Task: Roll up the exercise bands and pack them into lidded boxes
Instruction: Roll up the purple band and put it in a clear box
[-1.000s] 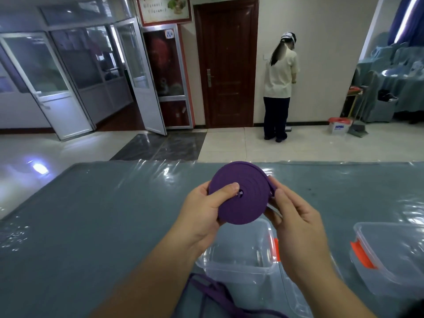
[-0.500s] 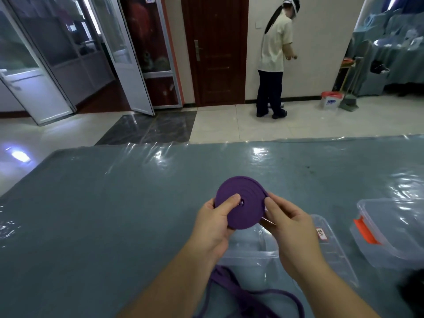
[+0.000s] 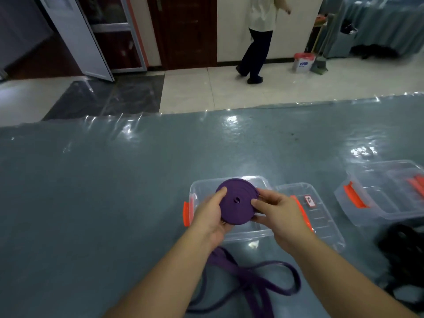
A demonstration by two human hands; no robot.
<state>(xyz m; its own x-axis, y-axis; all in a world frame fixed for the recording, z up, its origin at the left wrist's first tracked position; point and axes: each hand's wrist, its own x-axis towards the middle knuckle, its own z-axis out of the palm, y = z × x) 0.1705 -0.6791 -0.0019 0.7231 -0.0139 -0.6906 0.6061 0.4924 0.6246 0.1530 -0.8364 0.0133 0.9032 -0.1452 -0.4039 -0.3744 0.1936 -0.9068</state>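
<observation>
gripping the rolled purple band (image 3: 236, 204) between them — left hand (image 3: 210, 216), right hand (image 3: 278, 213) — over the open clear box (image 3: 229, 232).

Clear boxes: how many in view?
2: open box under the rolled band both hands hold, its lid alongside; second box far right, partly cropped.

Both forearms reach forward, bare. The left hand (image 3: 210, 216) and right hand (image 3: 278, 215) face each other, fingers curled, gripping a coiled purple rubber band (image 3: 236, 204) between them.
</observation>
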